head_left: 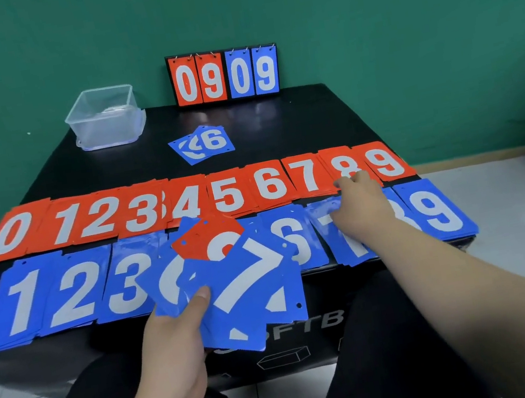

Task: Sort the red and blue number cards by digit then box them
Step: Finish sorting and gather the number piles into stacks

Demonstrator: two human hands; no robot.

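Observation:
Red number cards lie in a row from 0 (13,231) to 9 (385,161) on the black box top (275,120). Below them runs a row of blue cards from 1 (24,301) to 9 (438,209). My left hand (175,331) holds a fanned stack of cards (244,285) with a blue 7 on top and a red card behind it. My right hand (355,204) reaches over the blue 7 and 8 piles, fingertips on the lower edge of the red 8 pile (342,164). I cannot tell whether it grips a card.
A clear plastic container (105,120) stands at the back left. A small flip scoreboard (224,74) reading 0909 stands at the back edge. A loose pile of blue cards (203,143) with a 6 on top lies behind the rows. My legs are under the box front.

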